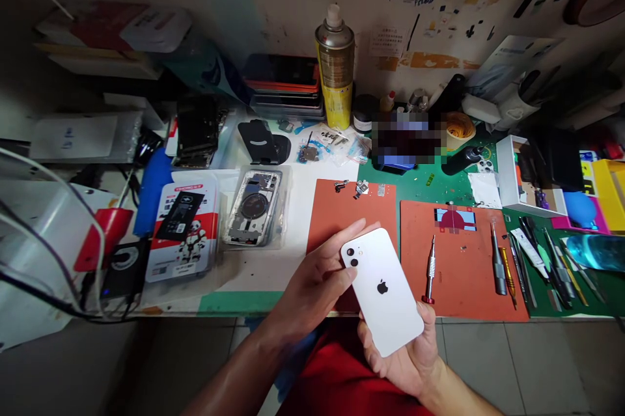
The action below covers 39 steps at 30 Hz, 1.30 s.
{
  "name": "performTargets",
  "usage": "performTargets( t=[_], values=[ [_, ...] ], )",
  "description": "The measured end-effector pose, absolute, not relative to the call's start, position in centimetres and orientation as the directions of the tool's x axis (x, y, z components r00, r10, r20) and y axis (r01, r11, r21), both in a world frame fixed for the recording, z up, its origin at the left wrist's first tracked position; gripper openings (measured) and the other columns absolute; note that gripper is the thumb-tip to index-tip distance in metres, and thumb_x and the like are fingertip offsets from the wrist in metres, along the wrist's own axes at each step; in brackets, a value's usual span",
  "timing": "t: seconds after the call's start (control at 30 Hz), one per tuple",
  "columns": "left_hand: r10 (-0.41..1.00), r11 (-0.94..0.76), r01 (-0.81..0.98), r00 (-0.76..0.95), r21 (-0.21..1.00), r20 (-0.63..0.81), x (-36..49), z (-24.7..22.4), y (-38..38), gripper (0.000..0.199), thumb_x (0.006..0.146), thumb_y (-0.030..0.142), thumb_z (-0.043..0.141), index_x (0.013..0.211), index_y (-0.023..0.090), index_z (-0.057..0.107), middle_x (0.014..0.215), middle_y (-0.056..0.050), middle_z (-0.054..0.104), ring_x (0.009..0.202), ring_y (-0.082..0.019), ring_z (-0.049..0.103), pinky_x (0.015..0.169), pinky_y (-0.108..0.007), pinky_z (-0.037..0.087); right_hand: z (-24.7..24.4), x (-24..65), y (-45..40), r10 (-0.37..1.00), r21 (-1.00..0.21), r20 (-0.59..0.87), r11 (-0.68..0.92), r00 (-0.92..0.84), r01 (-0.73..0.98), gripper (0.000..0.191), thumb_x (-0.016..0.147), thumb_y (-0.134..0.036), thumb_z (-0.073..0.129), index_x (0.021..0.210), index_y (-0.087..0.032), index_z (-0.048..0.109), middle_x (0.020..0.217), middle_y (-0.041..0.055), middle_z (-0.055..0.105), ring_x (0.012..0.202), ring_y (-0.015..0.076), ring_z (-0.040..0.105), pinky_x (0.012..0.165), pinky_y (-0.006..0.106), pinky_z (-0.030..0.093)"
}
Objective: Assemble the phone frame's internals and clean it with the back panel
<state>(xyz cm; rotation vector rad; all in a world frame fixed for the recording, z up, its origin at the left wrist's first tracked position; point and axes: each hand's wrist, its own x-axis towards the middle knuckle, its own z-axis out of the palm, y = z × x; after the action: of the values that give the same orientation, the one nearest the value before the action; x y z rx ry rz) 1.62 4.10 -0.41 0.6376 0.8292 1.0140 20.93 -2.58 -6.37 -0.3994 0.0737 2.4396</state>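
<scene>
A white smartphone (385, 312) with a dark apple logo and two camera lenses is held back side up, tilted, over the front edge of the bench. My right hand (405, 364) grips its lower end, fingers under one side and thumb at the other. At the camera corner, my left hand (317, 279) closes on the phone's upper left, its thumb by the lenses. Beyond the phone, small metal parts (361, 188) lie on an orange mat (336, 221). A slim screwdriver (430, 269) with a red end rests on the second orange mat (469, 286).
Left on the bench are an opened phone housing (254, 204) in a clear tray and a battery package (183, 234). A spray can (334, 71) stands at the back. Screwdrivers and tweezers (556, 266) lie at right, near a white box (530, 175). Cables (88, 214) hang at left.
</scene>
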Motion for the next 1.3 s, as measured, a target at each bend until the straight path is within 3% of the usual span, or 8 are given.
performTargets(
  t=[0.17,0.27,0.33,0.37,0.47,0.57,0.73,1.3],
  values=[
    [0.922,0.373,-0.524,0.305,0.766,-0.239,1.5,-0.3,4.2,0.064,0.097,0.029,0.077,0.157,0.038,0.059,0.171,-0.007,0.050,0.152,-0.037,0.054,0.119,-0.047,0.049,-5.5,20.9,-2.1,0.629,-0.134,-0.324,-0.770,-0.707,-0.624,0.077,0.086,-0.082,0.067,0.113,-0.011,0.080,0.099,0.0148,0.081,0.072,0.0197,0.074,0.062,0.026,0.056],
    [0.955,0.294,-0.535,0.198,0.792,-0.220,1.8,-0.6,3.8,0.059,0.102,0.037,0.072,0.159,0.038,0.057,0.172,-0.005,0.050,0.163,-0.033,0.039,0.131,-0.049,0.036,-4.0,21.1,-1.3,0.786,-0.573,-0.335,-0.607,-0.519,-0.551,0.069,0.088,-0.072,0.075,0.120,-0.011,0.081,0.103,0.0166,0.081,0.081,0.0245,0.076,0.078,0.037,0.063],
    [0.963,0.267,-0.541,0.112,0.798,-0.246,2.2,-0.9,3.1,0.048,0.106,0.044,0.066,0.153,0.035,0.064,0.165,-0.005,0.058,0.160,-0.031,0.045,0.133,-0.047,0.034,-3.1,21.2,-0.8,0.942,-0.923,-0.208,-0.278,-0.263,-0.266,0.061,0.084,-0.050,0.089,0.132,-0.014,0.078,0.117,0.0185,0.080,0.101,0.0319,0.078,0.094,0.046,0.064],
    [0.963,0.257,-0.559,0.076,0.788,-0.260,2.4,-1.1,2.7,0.042,0.106,0.048,0.065,0.145,0.033,0.072,0.158,-0.005,0.065,0.154,-0.030,0.053,0.132,-0.046,0.037,-2.8,21.1,-0.6,0.986,-0.995,-0.077,-0.087,-0.147,-0.058,0.064,0.080,-0.037,0.093,0.138,-0.016,0.075,0.125,0.0189,0.079,0.111,0.0351,0.077,0.100,0.050,0.064],
    [0.961,0.211,-0.622,-0.010,0.754,-0.277,3.1,-1.5,1.7,0.037,0.104,0.056,0.066,0.122,0.028,0.084,0.126,-0.005,0.083,0.127,-0.030,0.075,0.123,-0.047,0.050,-2.7,20.5,-0.2,0.923,-0.832,0.384,0.354,-0.016,0.427,0.078,0.079,-0.018,0.091,0.152,-0.016,0.065,0.134,0.0201,0.075,0.121,0.0372,0.074,0.100,0.054,0.067],
    [0.958,0.189,-0.627,-0.050,0.756,-0.281,3.6,-1.4,1.4,0.034,0.100,0.053,0.073,0.115,0.025,0.086,0.111,-0.006,0.086,0.113,-0.030,0.080,0.115,-0.047,0.057,-3.1,19.8,-0.4,0.806,-0.614,0.587,0.502,-0.072,0.609,0.082,0.086,-0.017,0.084,0.161,-0.007,0.052,0.130,0.0238,0.074,0.119,0.0345,0.074,0.091,0.050,0.071],
    [0.963,0.177,-0.638,-0.046,0.750,-0.267,3.6,-0.5,1.6,0.030,0.098,0.051,0.076,0.106,0.024,0.087,0.102,-0.007,0.086,0.097,-0.029,0.082,0.103,-0.047,0.063,-3.0,19.6,-1.0,0.769,-0.512,0.630,0.521,-0.114,0.683,0.084,0.090,-0.021,0.081,0.162,0.003,0.045,0.129,0.0276,0.069,0.121,0.0349,0.070,0.088,0.047,0.072],
    [0.949,0.190,-0.577,-0.100,0.794,-0.299,3.7,0.4,2.1,0.034,0.092,0.056,0.081,0.091,0.023,0.088,0.078,-0.005,0.081,0.062,-0.020,0.073,0.069,-0.034,0.065,-2.0,19.6,-1.1,0.766,-0.538,0.636,0.529,-0.096,0.657,0.086,0.087,-0.022,0.079,0.161,0.005,0.046,0.132,0.0280,0.063,0.124,0.0371,0.067,0.088,0.048,0.071]
  ],
)
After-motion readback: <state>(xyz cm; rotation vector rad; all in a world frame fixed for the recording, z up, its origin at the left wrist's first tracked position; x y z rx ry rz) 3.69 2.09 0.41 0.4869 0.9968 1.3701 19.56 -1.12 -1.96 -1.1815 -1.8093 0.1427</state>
